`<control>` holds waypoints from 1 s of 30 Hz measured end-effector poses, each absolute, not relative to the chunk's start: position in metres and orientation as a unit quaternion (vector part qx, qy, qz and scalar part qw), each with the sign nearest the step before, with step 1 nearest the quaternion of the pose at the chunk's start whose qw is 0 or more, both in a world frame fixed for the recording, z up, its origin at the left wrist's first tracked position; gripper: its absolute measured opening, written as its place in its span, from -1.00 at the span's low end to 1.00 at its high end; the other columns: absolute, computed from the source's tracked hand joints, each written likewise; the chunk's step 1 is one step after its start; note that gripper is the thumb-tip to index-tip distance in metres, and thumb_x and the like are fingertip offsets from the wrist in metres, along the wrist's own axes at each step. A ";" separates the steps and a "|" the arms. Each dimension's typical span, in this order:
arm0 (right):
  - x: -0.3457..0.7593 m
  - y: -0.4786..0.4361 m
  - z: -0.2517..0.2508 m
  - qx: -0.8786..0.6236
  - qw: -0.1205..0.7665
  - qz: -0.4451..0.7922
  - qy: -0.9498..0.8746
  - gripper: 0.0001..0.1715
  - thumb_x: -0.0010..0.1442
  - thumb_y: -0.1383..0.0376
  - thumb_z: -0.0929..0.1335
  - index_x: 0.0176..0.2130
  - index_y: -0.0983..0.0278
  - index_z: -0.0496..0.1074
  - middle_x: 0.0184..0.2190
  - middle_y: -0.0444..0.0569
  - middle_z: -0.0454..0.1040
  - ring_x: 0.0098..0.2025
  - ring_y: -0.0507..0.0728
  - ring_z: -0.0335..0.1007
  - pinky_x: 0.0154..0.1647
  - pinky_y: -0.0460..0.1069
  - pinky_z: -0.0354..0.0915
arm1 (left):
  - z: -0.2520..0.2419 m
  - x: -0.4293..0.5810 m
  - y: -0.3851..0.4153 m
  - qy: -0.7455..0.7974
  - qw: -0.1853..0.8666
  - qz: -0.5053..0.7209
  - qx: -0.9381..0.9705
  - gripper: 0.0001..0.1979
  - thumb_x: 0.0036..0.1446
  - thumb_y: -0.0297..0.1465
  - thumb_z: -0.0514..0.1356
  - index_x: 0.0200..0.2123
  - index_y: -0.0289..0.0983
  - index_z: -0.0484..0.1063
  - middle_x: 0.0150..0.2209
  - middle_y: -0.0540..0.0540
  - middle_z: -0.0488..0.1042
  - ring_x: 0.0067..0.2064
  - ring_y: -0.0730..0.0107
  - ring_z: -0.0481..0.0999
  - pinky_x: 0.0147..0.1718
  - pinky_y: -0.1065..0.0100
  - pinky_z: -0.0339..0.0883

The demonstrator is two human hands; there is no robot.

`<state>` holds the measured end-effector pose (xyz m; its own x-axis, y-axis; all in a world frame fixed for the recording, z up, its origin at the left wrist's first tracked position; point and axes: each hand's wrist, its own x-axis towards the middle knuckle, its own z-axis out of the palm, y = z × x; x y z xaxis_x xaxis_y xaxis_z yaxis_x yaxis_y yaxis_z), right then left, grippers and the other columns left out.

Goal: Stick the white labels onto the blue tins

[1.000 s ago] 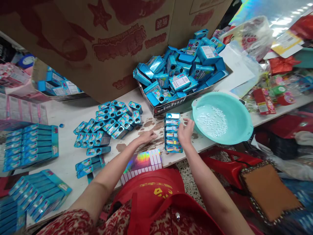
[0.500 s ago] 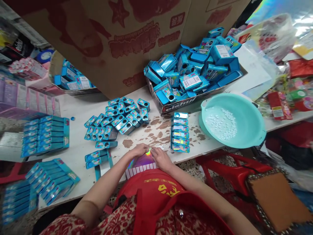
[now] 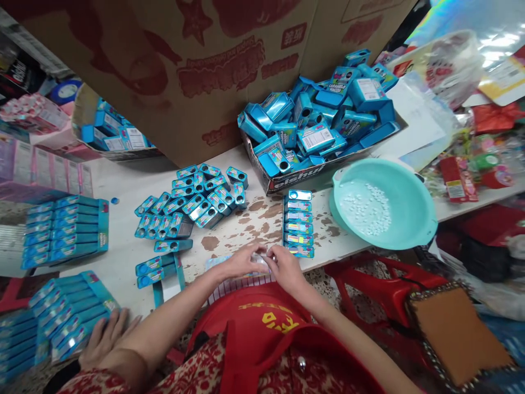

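My left hand (image 3: 245, 261) and my right hand (image 3: 286, 269) meet at the table's front edge, fingers closed at the tips. Between them is a small thin clear piece (image 3: 259, 258), partly hidden by the fingers. Beneath my wrists lies a shiny sheet (image 3: 214, 264) with a striped lower edge (image 3: 229, 289). Just beyond my right hand stands a row of blue candy tins (image 3: 299, 227); shiny strips show on the nearer ones. A loose group of blue tins with round holes (image 3: 197, 198) stands to the left, past my left hand.
A carton tray (image 3: 283, 183) heaped with blue tins and a turquoise basin (image 3: 424, 219) holding small white pellets stand at right. A big cardboard box (image 3: 164, 117) rises behind. Filled display boxes (image 3: 102, 224) are at left. Another person's hand (image 3: 109, 335) touches one at lower left. A red stool (image 3: 369, 279) is at right.
My hands have lifted off the shiny sheet and shifted slightly right, with the small clear piece between them. Another person's hand has come in at the lower left. The view has turned slightly.
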<state>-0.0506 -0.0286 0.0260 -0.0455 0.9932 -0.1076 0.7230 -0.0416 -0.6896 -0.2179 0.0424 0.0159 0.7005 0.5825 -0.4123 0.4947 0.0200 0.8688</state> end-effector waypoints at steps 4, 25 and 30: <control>-0.029 -0.012 0.037 -0.694 0.251 0.302 -0.604 -0.89 0.16 0.32 0.30 -0.42 0.22 0.31 -0.44 -0.09 0.42 -0.36 0.09 0.31 -0.33 -0.06 0.16 | 0.029 -0.194 0.056 0.363 0.662 -0.002 0.656 -0.72 0.15 -0.24 0.02 -0.46 -0.30 0.36 -0.51 0.00 0.45 -0.45 0.45 0.42 -0.37 0.42 0.28; 0.065 0.119 0.034 -0.831 0.170 0.260 -0.462 -0.86 0.15 0.27 0.30 -0.36 0.24 0.44 -0.42 -0.07 0.51 -0.34 0.10 0.39 -0.39 -0.06 0.11 | 0.022 -0.076 0.161 0.523 0.327 0.078 0.783 -0.72 0.22 -0.41 -0.07 -0.02 -0.23 0.27 -0.32 -0.09 0.53 -0.25 0.23 0.51 -0.30 0.34 0.22; 0.062 0.121 0.029 -0.837 0.168 0.245 -0.460 -0.87 0.14 0.30 0.29 -0.40 0.23 0.42 -0.42 -0.05 0.48 -0.31 0.13 0.36 -0.35 -0.05 0.13 | 0.022 -0.067 0.157 0.559 0.270 0.007 0.784 -0.70 0.26 -0.37 -0.11 0.02 -0.22 0.22 -0.27 -0.16 0.54 -0.23 0.14 0.53 -0.28 0.30 0.22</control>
<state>0.0619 0.1210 0.0293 0.4570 0.8519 -0.2559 0.6876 -0.5208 -0.5059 -0.0669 0.1574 0.0219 0.3753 0.8801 -0.2909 0.8727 -0.2298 0.4307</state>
